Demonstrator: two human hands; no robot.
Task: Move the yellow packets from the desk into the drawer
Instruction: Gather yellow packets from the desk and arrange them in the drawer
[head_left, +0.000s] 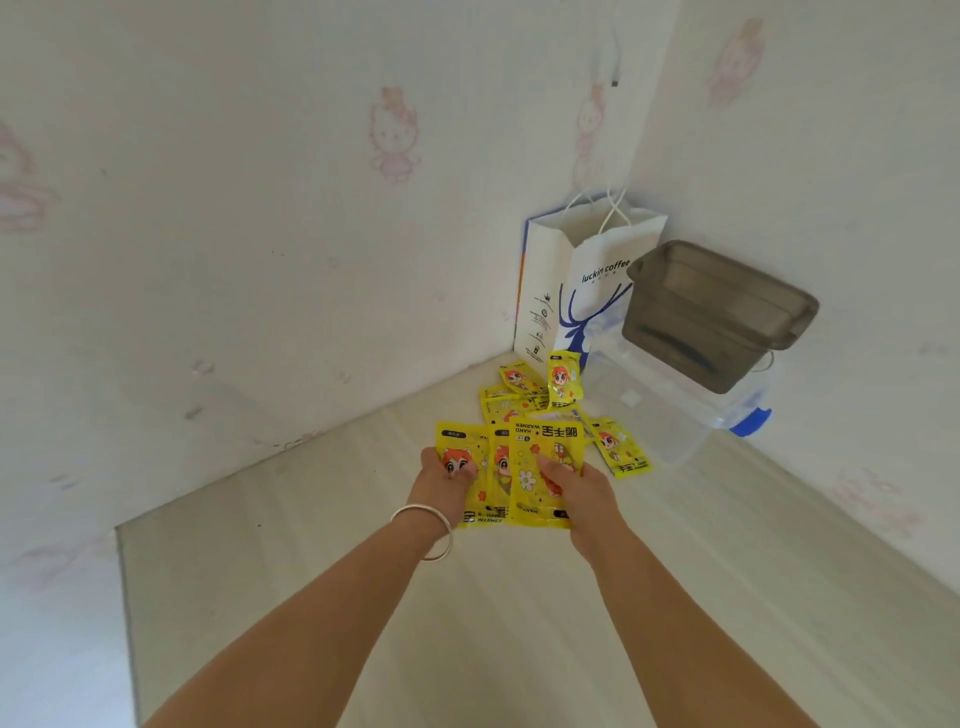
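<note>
Yellow packets in hand (540, 467): a fan of several, held over the desk (519, 623) between both hands, overlapping one another.
Left hand (447, 483): fingers curled round the left edge of the fan, thumb pressed on the front of the outer packet; a silver bangle (426, 530) sits at the wrist.
Right hand (576, 488): pinches the right side of the fan, thumb on top, fingers hidden beneath.
Loose packets (524, 395): a scattered heap lies on the desk beyond the hands, near the corner – one (621, 447) off to the right, one (563, 376) propped against the paper bag (576, 280).
Boxes: a smoky grey tub (717, 312) rests on a clear box with a blue clip (696, 415), just right of the heap.
Drawer: not in view.
Progress: judged early to middle – part of the pile is gathered, none seen stowed; the rest still needs collecting, and everything must go into the drawer.
</note>
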